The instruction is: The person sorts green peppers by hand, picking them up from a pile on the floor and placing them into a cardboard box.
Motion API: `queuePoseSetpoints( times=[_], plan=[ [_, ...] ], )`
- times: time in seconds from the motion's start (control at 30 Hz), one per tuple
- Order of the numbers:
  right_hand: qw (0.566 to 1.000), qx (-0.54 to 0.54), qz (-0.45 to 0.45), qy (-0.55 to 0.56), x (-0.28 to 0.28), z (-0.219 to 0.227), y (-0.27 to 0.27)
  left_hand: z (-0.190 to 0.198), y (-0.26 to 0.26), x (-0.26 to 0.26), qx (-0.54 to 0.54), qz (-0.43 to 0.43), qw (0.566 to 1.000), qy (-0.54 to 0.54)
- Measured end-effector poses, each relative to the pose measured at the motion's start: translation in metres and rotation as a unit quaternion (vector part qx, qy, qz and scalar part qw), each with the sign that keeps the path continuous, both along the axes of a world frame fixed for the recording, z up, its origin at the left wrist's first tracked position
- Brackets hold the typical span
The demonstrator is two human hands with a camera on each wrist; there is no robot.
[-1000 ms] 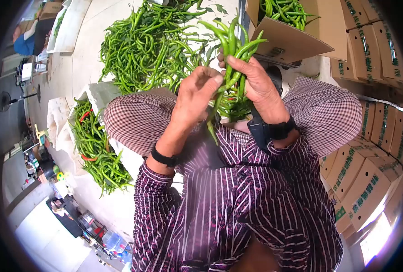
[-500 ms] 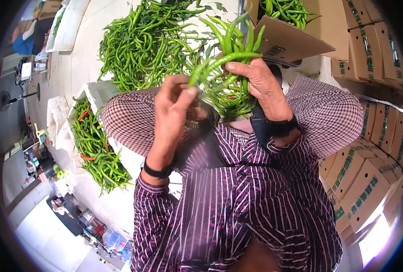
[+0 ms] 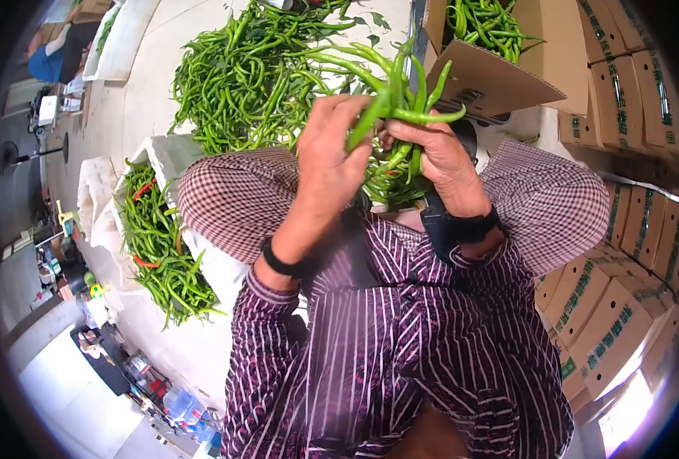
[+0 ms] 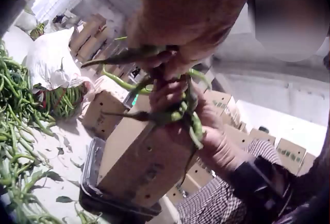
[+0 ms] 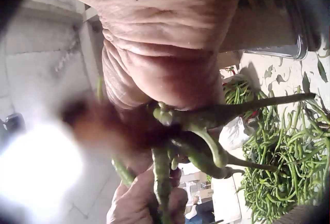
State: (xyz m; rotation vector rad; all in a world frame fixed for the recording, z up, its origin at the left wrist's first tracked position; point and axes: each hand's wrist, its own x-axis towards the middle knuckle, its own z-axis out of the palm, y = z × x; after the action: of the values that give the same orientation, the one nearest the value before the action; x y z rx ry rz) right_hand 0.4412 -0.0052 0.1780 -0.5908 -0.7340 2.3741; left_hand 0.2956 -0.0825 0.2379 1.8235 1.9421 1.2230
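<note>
A fanned bunch of long green chili peppers (image 3: 401,80) is gripped in my right hand (image 3: 450,172), its thumb lying across the stalk side. Close against that bunch, my left hand (image 3: 328,164) pinches a green chili pepper (image 3: 365,125), blurred in the head view. From the left wrist, the right hand (image 4: 214,136) shows below with peppers poking out between its fingers. In the right wrist view the left hand (image 5: 135,201) appears beneath the peppers (image 5: 201,157). Below the hands, more peppers (image 3: 393,187) lie between the knees.
A large heap of green peppers (image 3: 240,84) spreads over the pale floor ahead. At the left stands a white sack (image 3: 156,161) of peppers with a few red ones. An opened cardboard box (image 3: 500,76) holding peppers sits front right, and stacked cartons (image 3: 618,321) line the right side.
My left hand drew away left and down, then came back up to the bunch with a pepper between its fingers. The right hand keeps its grip and has barely moved.
</note>
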Motion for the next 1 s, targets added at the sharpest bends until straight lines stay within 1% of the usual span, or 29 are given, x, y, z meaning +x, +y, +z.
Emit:
queuePoseSetpoints(
  times=[0.03, 0.1, 0.13, 0.17, 0.2, 0.23, 0.27, 0.3, 0.37, 0.4, 0.47, 0.6, 0.67, 0.7, 0.77, 0.8, 0.83, 0.87, 0.9, 0.97, 1.0],
  plan=[
    [1.0, 0.001, 0.0, 0.002, 0.001, -0.001, 0.002, -0.001, 0.002, -0.002, 0.001, 0.0, 1.0, 0.002],
    [0.999, -0.017, 0.017, 0.037, 0.005, 0.002, 0.007, -0.006, 0.006, -0.003, -0.038, -0.012, 0.999, 0.002],
    [1.0, -0.003, 0.016, 0.009, 0.006, 0.002, 0.009, -0.009, 0.006, -0.005, -0.113, 0.001, 0.991, -0.077],
    [1.0, -0.005, 0.016, 0.008, 0.007, 0.003, 0.012, -0.003, 0.005, -0.005, -0.174, 0.009, 0.958, -0.23],
    [0.999, 0.012, 0.017, -0.028, 0.008, 0.004, 0.015, 0.002, 0.004, -0.008, -0.185, 0.041, 0.914, -0.359],
    [0.997, 0.029, 0.018, -0.063, 0.007, 0.005, 0.016, 0.006, 0.003, -0.013, -0.191, 0.074, 0.853, -0.48],
    [0.997, 0.026, -0.01, -0.078, 0.005, 0.01, 0.016, 0.003, 0.003, -0.018, -0.144, 0.078, 0.807, -0.567],
    [0.997, 0.024, -0.007, -0.074, 0.005, 0.008, 0.017, 0.002, 0.001, -0.028, -0.115, 0.052, 0.752, -0.647],
    [0.985, 0.083, -0.038, -0.148, 0.007, 0.0, 0.02, 0.002, -0.003, -0.034, -0.075, 0.056, 0.698, -0.71],
    [0.98, 0.076, -0.043, -0.177, 0.007, -0.005, 0.021, 0.002, -0.005, -0.036, -0.074, 0.058, 0.699, -0.709],
    [0.982, 0.067, -0.042, -0.171, 0.008, -0.008, 0.022, -0.001, -0.007, -0.037, -0.064, 0.031, 0.659, -0.749],
    [0.984, 0.068, -0.061, -0.151, 0.011, 0.002, 0.019, -0.001, -0.005, -0.032, -0.064, 0.037, 0.668, -0.741],
    [0.985, 0.073, -0.064, -0.144, 0.012, 0.009, 0.018, 0.0, -0.006, -0.033, -0.081, 0.005, 0.692, -0.718],
    [0.986, 0.08, -0.068, -0.132, 0.013, 0.012, 0.016, 0.0, -0.007, -0.032, -0.081, 0.007, 0.692, -0.718],
    [0.986, 0.087, -0.071, -0.121, 0.017, 0.024, 0.012, 0.002, -0.007, -0.029, -0.076, 0.017, 0.73, -0.679],
    [0.988, 0.074, -0.064, -0.116, 0.018, 0.035, 0.008, 0.004, -0.007, -0.027, -0.077, 0.017, 0.729, -0.68],
    [0.99, 0.062, -0.058, -0.111, 0.019, 0.041, 0.006, 0.006, -0.007, -0.024, -0.085, 0.036, 0.747, -0.658],
    [0.99, 0.083, -0.036, -0.111, 0.021, 0.043, 0.008, 0.007, -0.007, -0.022, -0.094, 0.053, 0.765, -0.635],
    [0.99, 0.082, -0.036, -0.112, 0.021, 0.047, 0.007, 0.006, -0.008, -0.023, -0.096, 0.053, 0.764, -0.636],
    [0.984, 0.119, -0.029, -0.13, 0.02, 0.053, 0.005, 0.007, -0.008, -0.024, -0.122, 0.034, 0.789, -0.601],
    [0.986, 0.113, -0.015, -0.12, 0.02, 0.049, 0.005, 0.01, -0.007, -0.022, -0.124, 0.034, 0.789, -0.601]
  ],
)
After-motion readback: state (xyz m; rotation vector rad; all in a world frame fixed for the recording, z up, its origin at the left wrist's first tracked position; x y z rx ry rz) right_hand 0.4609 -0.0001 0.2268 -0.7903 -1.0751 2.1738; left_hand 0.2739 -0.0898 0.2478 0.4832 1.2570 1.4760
